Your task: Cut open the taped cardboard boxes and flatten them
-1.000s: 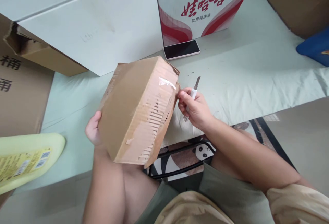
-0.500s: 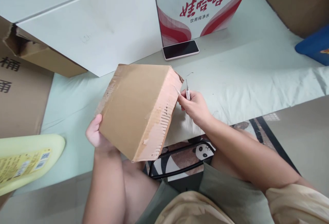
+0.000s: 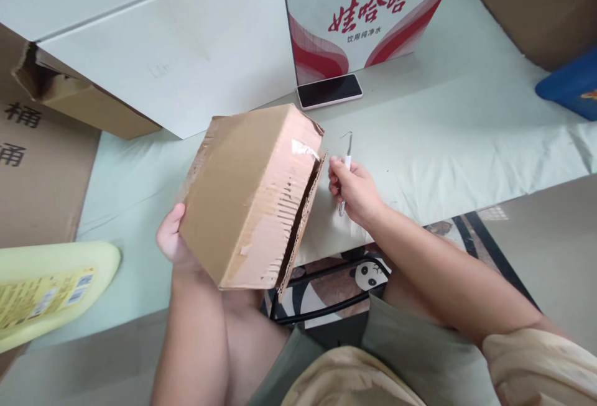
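A brown cardboard box (image 3: 233, 188) is held tilted above the table's front edge. My left hand (image 3: 171, 238) grips its lower left corner, the thumb on the upper face and the other fingers hidden beneath. The box's right side has a torn, pinkish surface with slits and a white torn patch (image 3: 304, 150). Along that side's lower edge, a cardboard flap (image 3: 305, 222) stands apart, leaving a dark gap. Just right of the flap, my right hand (image 3: 357, 189) is closed around a slim white-handled tool (image 3: 347, 162) with a thin metal tip pointing away from me. It is not touching the box.
A phone (image 3: 330, 91) lies before a white and red carton (image 3: 359, 27). A large white box (image 3: 172, 64) stands at back left. A pale yellow bottle (image 3: 56, 294) is at left, a blue object (image 3: 571, 86) at far right. Pale green cloth (image 3: 443, 151) covers the table.
The flap on the box's right side has come apart, opening a gap. The box has turned slightly left. My right hand has drawn away from it, and more of the tool shows.
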Action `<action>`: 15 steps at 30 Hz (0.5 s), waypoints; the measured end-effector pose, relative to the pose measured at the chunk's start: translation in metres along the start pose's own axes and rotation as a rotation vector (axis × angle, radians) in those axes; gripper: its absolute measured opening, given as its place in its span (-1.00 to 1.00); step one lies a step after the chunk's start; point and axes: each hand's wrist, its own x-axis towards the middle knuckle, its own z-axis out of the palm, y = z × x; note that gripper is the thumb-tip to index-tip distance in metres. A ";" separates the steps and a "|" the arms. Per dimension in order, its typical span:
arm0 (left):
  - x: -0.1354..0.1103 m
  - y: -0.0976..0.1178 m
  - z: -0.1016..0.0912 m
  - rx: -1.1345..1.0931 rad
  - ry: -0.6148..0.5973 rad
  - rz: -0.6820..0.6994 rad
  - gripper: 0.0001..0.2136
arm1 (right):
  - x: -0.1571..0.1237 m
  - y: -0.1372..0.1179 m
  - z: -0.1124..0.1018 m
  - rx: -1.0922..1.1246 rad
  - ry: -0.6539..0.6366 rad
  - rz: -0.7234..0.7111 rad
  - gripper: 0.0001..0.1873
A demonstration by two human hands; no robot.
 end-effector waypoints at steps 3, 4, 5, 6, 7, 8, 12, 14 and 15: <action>0.004 0.001 0.002 0.006 0.041 -0.009 -0.61 | -0.007 -0.008 -0.002 0.041 0.012 -0.185 -0.35; 0.006 0.000 0.002 0.008 0.050 -0.002 -0.62 | -0.009 -0.011 -0.002 0.045 -0.020 -0.241 -0.35; 0.008 -0.001 0.002 0.013 0.058 0.007 -0.63 | -0.012 -0.014 -0.002 0.042 -0.051 -0.287 -0.36; 0.009 -0.003 0.001 0.020 0.063 0.016 -0.63 | -0.014 -0.015 -0.003 0.034 -0.073 -0.318 -0.37; 0.011 -0.004 0.000 0.029 0.064 0.023 -0.64 | -0.015 -0.017 -0.003 0.024 -0.083 -0.335 -0.39; 0.012 -0.005 0.000 0.039 0.055 0.028 -0.65 | -0.016 -0.017 -0.003 0.014 -0.081 -0.339 -0.42; 0.013 -0.009 -0.004 0.042 -0.011 0.020 -0.65 | -0.014 -0.017 -0.006 -0.023 -0.007 -0.309 -0.57; 0.013 -0.009 -0.005 0.031 -0.033 0.022 -0.63 | -0.013 -0.018 -0.007 -0.041 0.012 -0.310 -0.63; 0.013 -0.009 -0.006 0.030 -0.042 0.030 -0.63 | -0.013 -0.018 -0.008 -0.056 0.006 -0.308 -0.65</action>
